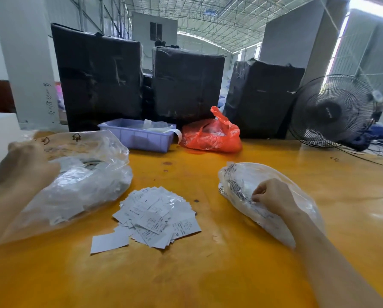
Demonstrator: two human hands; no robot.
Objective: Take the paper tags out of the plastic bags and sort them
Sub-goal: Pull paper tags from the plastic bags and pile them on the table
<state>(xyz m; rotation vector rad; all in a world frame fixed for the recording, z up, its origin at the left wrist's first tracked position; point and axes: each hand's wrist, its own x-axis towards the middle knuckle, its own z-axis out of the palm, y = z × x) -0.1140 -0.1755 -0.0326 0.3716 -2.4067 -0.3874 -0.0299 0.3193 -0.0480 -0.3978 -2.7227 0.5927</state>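
From my remote feed: white printed paper tags (pixel 155 216) lie heaped on the orange table (pixel 208 274). My right hand (pixel 272 197) pinches a small clear plastic bag (pixel 241 183); my left hand (pixel 23 165), fisted, hovers over a larger clear bag (pixel 86 181). Beyond sit a purple bin (pixel 139 136) and a red bag (pixel 212 136).

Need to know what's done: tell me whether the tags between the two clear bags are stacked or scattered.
Scattered. The paper tags lie in a loose, overlapping heap on the orange table, at mixed angles, one blank piece apart at the left.

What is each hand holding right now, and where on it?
The right hand pinches the small clear bag on its upper side. The left hand is curled over the large clear bag; its grip is hidden.
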